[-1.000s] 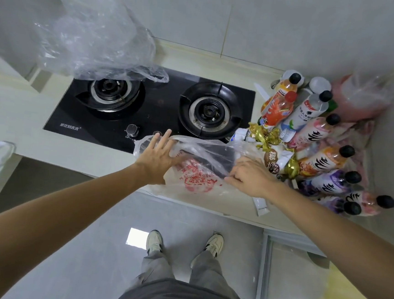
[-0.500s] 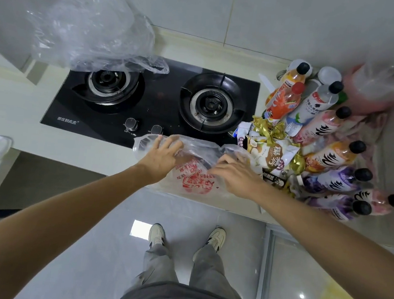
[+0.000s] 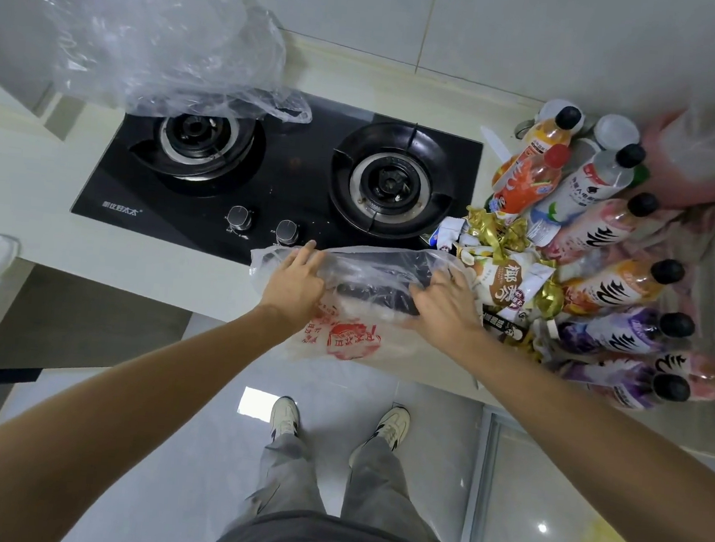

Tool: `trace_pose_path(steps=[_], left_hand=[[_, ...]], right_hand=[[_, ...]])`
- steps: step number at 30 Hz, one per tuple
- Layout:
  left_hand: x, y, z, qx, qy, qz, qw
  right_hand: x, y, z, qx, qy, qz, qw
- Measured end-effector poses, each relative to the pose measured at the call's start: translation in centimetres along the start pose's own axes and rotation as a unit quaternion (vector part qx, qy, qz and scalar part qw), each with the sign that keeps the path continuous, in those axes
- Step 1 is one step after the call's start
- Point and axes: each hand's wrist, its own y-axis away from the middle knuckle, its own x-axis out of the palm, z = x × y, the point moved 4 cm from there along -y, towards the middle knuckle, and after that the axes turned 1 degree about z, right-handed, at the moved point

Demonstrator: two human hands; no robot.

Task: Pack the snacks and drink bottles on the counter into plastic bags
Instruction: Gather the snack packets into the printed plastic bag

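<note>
Left of the snacks (image 3: 502,279), the left hand (image 3: 294,284) and right hand (image 3: 443,304) each grip the plastic bag (image 3: 354,335) lying on the surface (image 3: 29,199). Packing looks barely begun: beyond the snacks, the drink bottles (image 3: 605,288) remain unpacked

Brightness: even, soft indoor light; no hard shadows.
Glare: bright patches on the floor tiles (image 3: 256,401); sheen on the clear plastic bag (image 3: 169,34) and black stove (image 3: 295,166).
Distortion: wide-angle bending toward the edges; forearms stretched.
Focus: centre sharp; corners slightly soft.
</note>
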Motion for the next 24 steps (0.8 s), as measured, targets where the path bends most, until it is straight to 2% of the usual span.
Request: trace_pose_path(steps=[9,11,13,16,18,20,24], left_hand=[[1.8,-0.1,0.1,-0.009,-0.064,0.025,0.998],[1.3,0.3,0.2,0.003,-0.024,-0.003,1.0],[0.3,0.8,0.2,0.029,0.0,-0.06,0.998],[-1.0,1.9,0.3,0.106,0.003,-0.154,0.982],[-1.2,2.6,0.4,0.151,0.008,-0.191,0.97],[-0.9,2.9,1.0,0.155,-0.002,-0.2,0.968],[0.5,2.9,2.3,0.106,-0.005,-0.166,0.98]], right_hand=[[1.9,0.9,0.0,0.014,0.011,0.055,0.998],[1.9,1.3,-0.3,0.002,0.002,0.048,0.999],[1.3,1.9,-0.3,-0.019,-0.008,0.002,1.0],[0.3,2.2,0.3,-0.053,-0.063,-0.072,0.994],[0.2,2.1,0.9,-0.073,-0.099,-0.07,0.99],[0.2,2.0,1.5,-0.093,-0.117,-0.058,0.987],[-0.1,1.6,1.9,-0.09,-0.122,-0.061,0.987]])
